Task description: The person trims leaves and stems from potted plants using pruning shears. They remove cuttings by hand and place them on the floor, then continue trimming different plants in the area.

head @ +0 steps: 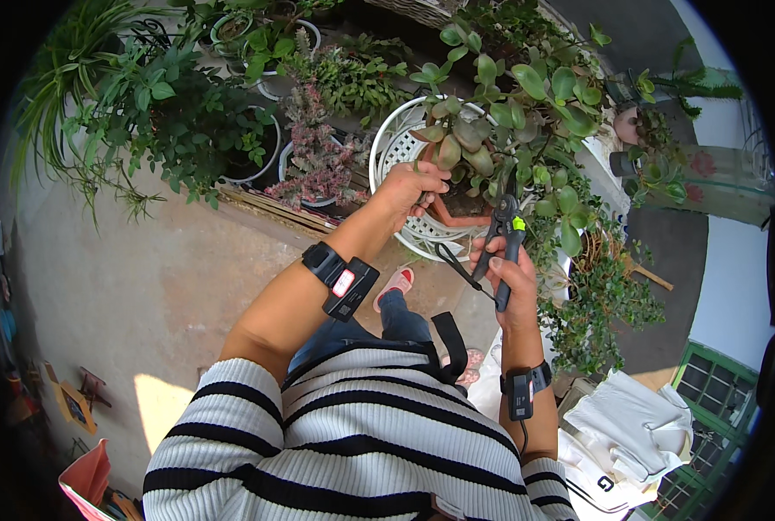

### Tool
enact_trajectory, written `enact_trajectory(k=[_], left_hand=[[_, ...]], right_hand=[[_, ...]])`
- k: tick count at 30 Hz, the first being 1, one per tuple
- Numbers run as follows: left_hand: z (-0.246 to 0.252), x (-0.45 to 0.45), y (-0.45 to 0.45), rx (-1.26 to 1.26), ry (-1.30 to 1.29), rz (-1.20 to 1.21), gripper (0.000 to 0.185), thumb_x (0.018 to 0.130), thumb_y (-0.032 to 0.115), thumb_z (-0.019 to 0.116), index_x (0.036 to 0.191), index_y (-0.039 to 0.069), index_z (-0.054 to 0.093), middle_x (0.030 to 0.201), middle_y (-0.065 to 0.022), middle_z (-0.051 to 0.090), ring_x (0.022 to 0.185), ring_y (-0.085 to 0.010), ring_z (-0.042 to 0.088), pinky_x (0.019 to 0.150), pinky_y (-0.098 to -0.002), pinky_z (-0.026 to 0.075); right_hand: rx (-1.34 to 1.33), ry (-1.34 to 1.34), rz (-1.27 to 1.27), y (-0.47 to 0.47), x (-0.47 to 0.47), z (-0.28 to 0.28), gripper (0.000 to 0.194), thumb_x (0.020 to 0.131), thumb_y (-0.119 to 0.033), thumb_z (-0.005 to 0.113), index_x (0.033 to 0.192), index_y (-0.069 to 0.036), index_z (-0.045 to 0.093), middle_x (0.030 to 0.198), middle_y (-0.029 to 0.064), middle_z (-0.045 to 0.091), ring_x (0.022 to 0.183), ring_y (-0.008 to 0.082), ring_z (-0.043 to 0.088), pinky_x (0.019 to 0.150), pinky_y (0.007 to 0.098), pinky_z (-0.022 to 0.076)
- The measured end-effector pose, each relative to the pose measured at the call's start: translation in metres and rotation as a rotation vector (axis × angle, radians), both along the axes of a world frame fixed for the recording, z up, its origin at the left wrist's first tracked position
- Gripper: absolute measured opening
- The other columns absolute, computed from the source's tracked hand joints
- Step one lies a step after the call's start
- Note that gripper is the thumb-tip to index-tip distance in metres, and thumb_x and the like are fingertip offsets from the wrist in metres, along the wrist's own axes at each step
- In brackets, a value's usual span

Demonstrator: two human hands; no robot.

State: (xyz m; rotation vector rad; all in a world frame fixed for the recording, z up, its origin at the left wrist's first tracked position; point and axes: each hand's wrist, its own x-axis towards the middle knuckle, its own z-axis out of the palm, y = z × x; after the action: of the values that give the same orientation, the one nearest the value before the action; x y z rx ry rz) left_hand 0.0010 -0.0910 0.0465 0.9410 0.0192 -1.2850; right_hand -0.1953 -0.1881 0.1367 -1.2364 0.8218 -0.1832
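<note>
My right hand (514,277) is closed around the dark handles of a pair of pruning shears (506,225), which have a bright green catch and a wrist strap hanging to the left. The blades point up among the leaves of a jade-like succulent (478,146), so their tips are partly hidden. My left hand (416,189), fingers bent together, is at the left side of that plant, over its terracotta-coloured pot (462,218). Whether something small is between its fingertips I cannot tell. The pot stands in a round white lattice basket (387,159).
A bushy green plant (179,124), a pink-and-green succulent (315,137) and a spider plant (68,71) stand to the left. Trailing foliage (605,306) hangs at the right. White clothes (628,417) lie at the lower right. A red-pink container (88,475) is at the lower left.
</note>
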Motion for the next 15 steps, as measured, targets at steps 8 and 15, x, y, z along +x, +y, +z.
enact_trajectory(k=[8, 15], left_hand=[[0.012, 0.016, -0.022, -0.169, 0.108, 0.052, 0.015, 0.085, 0.010, 0.061, 0.099, 0.015, 0.060, 0.067, 0.0042, 0.052, 0.057, -0.0064, 0.049, 0.048, -0.0228, 0.037], [0.013, 0.037, -0.018, -0.243, 0.105, -0.015, 0.034, 0.090, 0.015, 0.056, 0.123, 0.011, 0.057, 0.065, 0.0031, 0.052, 0.058, -0.0082, 0.048, 0.050, -0.0228, 0.038]], right_hand=[[0.071, -0.048, 0.006, 0.005, -0.004, 0.000, 0.031, 0.079, -0.015, 0.059, 0.105, 0.001, 0.052, 0.113, 0.0186, 0.057, 0.096, 0.0247, 0.061, 0.090, 0.0390, 0.0489], [0.085, -0.015, 0.100, 0.023, -0.008, -0.004, 0.032, 0.078, -0.014, 0.059, 0.106, 0.000, 0.053, 0.113, 0.0157, 0.057, 0.099, 0.0219, 0.059, 0.091, 0.0360, 0.0464]])
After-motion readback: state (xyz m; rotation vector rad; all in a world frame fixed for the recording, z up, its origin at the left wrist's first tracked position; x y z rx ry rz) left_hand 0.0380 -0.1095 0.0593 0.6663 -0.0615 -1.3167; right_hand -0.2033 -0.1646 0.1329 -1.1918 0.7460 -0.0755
